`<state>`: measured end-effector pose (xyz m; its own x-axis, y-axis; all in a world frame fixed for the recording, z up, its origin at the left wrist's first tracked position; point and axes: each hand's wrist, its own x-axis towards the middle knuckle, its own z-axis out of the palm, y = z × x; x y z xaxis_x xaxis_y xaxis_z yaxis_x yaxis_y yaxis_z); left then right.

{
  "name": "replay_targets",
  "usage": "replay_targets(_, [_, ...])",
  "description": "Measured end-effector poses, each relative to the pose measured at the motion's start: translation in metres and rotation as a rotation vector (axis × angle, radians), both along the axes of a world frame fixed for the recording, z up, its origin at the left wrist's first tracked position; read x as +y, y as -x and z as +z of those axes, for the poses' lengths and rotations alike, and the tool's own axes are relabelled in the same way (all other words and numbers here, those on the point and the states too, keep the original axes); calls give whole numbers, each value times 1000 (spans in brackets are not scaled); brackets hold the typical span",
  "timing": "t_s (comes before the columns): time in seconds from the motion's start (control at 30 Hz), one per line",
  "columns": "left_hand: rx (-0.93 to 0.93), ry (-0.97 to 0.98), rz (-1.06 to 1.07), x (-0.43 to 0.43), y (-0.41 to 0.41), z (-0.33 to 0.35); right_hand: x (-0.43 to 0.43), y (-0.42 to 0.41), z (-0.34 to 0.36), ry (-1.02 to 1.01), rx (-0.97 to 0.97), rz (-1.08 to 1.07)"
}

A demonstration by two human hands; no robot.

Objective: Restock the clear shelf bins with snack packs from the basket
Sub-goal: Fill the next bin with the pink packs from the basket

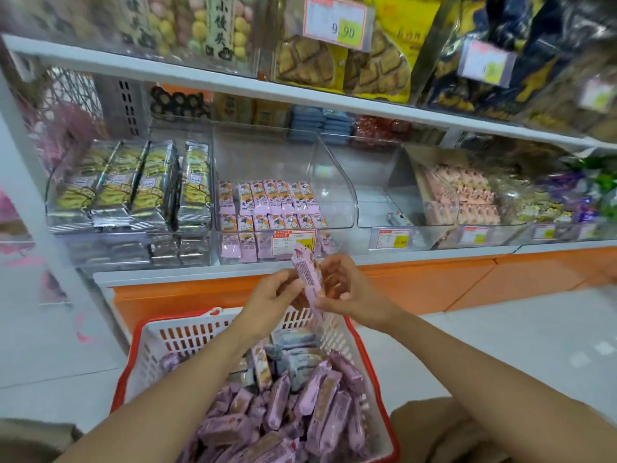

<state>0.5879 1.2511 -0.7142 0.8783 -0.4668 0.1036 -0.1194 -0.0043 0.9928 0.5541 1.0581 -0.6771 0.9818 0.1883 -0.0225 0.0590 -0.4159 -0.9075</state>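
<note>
While both hands meet in the middle of the frame, a pink snack pack [309, 279] stands nearly upright between them, its top end in front of the shelf edge. The left hand [268, 297] curls its fingers round the pack's left side, and the right hand [355, 297] pinches its lower part between thumb and fingers. Something orange-brown shows behind the pack in the right hand, too blurred to name. Below the hands, at the bottom centre, sits a white basket [180, 339] with a red rim, heaped with more pink packs [300, 406] and a few greyish ones at the back. Just above the hands, on the lower shelf, a clear bin [337, 195] holds rows of small pink packs in its left part, with a price tag [293, 242] on its front. Left of it, another bin is filled with silver-and-yellow packs [133, 185]; to the right, the neighbouring clear bin [377, 208] shows one small pack near its front, and beyond it lie peach-coloured packs [464, 195]. An orange base panel [434, 282] runs under the shelf, and bags of biscuits [334, 65] fill the shelf along the top of the frame.
</note>
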Motion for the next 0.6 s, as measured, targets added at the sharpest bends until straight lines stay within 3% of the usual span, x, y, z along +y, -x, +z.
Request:
replay_targets(0.17, [35, 90, 33, 2, -2, 16, 9, 7, 20, 43, -130, -78])
replay_targets(0.23, [-150, -42, 163, 6, -6, 20, 10, 5, 32, 66, -180, -134])
replay_targets(0.33, [-696, -305, 397, 22, -15, 28, 12, -5, 52, 98, -284, -233])
replay_targets(0.4, [-945, -457, 465, 33, -24, 30, 12, -17, 63, 128, -341, -312])
replay_targets(0.47, [-1035, -643, 462, 41, -37, 29, 11, -32, 70, 184, -375, -386])
replay_targets(0.6, [-1027, -888, 365, 50, -53, 19, 11, -62, 77, 305, -391, -516])
